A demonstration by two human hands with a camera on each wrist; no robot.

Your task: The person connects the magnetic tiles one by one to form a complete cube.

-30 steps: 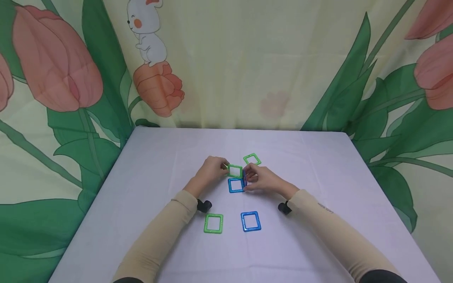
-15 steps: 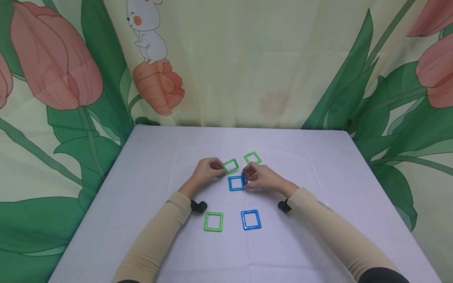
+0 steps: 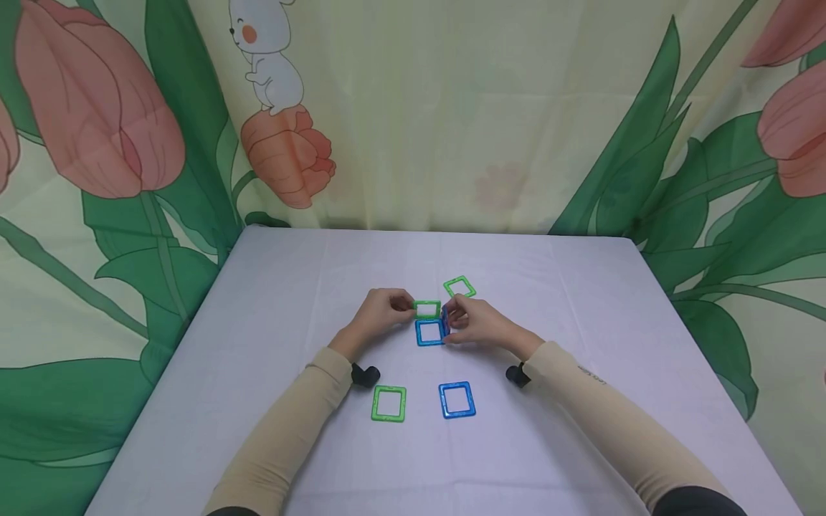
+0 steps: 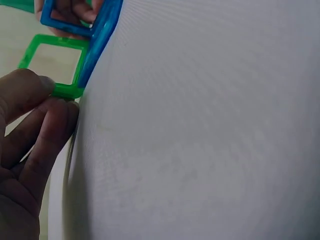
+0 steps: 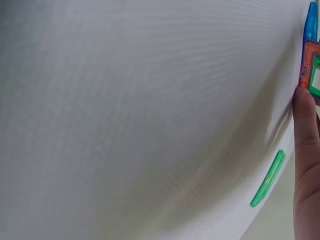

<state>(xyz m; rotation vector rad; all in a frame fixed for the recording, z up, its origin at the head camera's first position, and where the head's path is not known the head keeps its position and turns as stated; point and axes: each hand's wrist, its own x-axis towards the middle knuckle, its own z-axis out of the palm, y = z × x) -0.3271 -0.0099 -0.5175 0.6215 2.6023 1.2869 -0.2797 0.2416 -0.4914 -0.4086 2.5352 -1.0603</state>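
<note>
A blue square magnetic tile [image 3: 429, 344] lies flat mid-table. At its far edge a green square tile [image 4: 82, 67] stands upright, and my left hand [image 3: 379, 317] pinches its left side between thumb and fingers. My right hand [image 3: 482, 327] holds another square tile [image 4: 66, 25] upright along the flat tile's right edge. That one looks blue in the head and left wrist views, but its side facing the right wrist camera shows an orange-red frame [image 5: 305, 70]. The two upright tiles meet near the far right corner, partly covered by the right fingers.
Just beyond the right hand a green tile [image 3: 445, 284] lies flat at an angle. Nearer the front lie a second loose green tile [image 3: 375, 404] and a blue tile [image 3: 444, 403]. A white cloth covers the table [image 3: 548, 287]; a printed curtain [image 3: 413, 129] hangs behind it.
The green tile in my left hand was tilted and off to the left half a second ago; now it stands back at the blue tile's far edge. My right hand stays put.
</note>
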